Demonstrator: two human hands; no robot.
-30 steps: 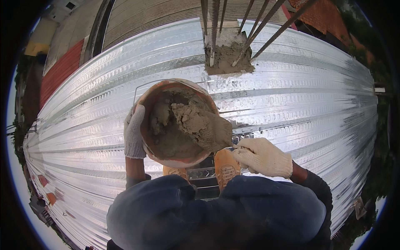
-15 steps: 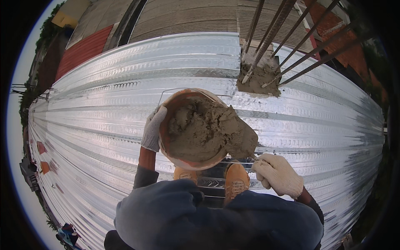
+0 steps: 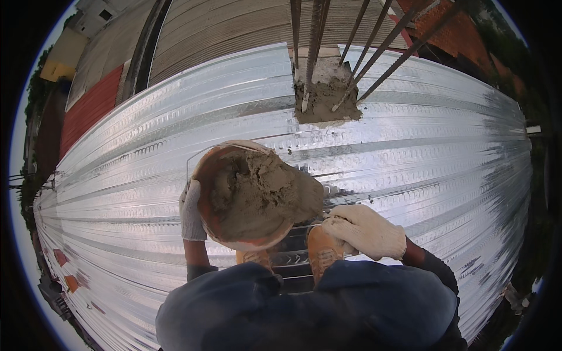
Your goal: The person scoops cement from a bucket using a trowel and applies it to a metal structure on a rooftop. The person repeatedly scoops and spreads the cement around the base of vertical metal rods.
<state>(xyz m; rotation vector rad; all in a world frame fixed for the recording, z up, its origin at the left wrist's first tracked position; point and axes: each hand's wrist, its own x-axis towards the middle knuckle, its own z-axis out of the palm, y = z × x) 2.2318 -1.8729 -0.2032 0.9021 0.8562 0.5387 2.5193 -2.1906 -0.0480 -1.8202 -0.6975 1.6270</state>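
My left hand, in a knitted glove, grips the left side of an orange bucket with a wire handle. Wet grey mortar fills much of its inside. In a pale glove, my right hand is closed around the handle of a trowel; its mortar-covered blade rests at the bucket's right side, partly inside, with a lumpy heap of mortar by it. The bucket is held above my tan shoes, between me and a mortar-filled opening in the metal sheeting.
Several steel rebars rise from the mortar patch ahead. Ribbed silver metal sheeting surrounds me. Beyond it are grey corrugated roofs, a red roof, rusty roofing at the upper right and trees at the rim.
The mortar load on the trowel has shifted leftward into the bucket's middle and top, leaving more of the blade's right part smooth. The bucket sits a little lower in view; the view also swung.
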